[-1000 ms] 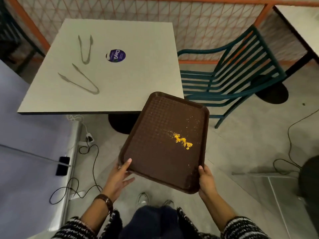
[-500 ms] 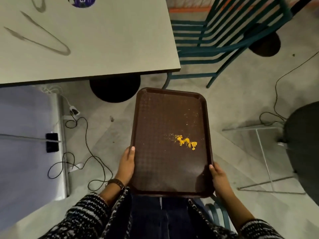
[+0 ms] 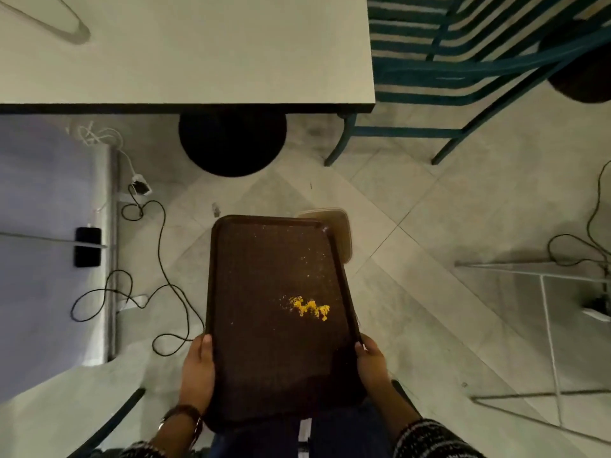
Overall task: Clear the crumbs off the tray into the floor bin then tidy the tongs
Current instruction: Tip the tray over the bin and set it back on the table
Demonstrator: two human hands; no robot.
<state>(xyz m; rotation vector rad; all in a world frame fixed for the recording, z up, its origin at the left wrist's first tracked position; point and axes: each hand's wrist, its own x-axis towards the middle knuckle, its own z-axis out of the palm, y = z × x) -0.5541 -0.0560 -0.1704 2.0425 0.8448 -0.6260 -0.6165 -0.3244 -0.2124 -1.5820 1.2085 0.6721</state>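
I hold a dark brown tray (image 3: 264, 276) out in front of me, over the floor. My left hand (image 3: 197, 371) grips its left edge and my right hand (image 3: 371, 361) grips its right edge, both near the close end. A small heap of yellow crumbs (image 3: 310, 307) lies right of the tray's middle, with fine specks scattered above it. Past the tray's far right corner a brown floor bin (image 3: 340, 233) shows, mostly hidden by the tray. One pair of metal tongs (image 3: 56, 23) lies on the white table (image 3: 215, 54) at the top left.
The table's black round base (image 3: 231, 143) stands on the tiled floor ahead. A teal slatted chair (image 3: 463, 71) is at the upper right. Black cables (image 3: 158, 259) loop on the floor to the left beside a grey panel (image 3: 49, 242). A thin metal frame (image 3: 545, 325) is at right.
The tray has come down and nearer to me, squared up lengthwise. My view has tipped further down, so the table slid up the frame and the floor bin came into sight behind the tray.
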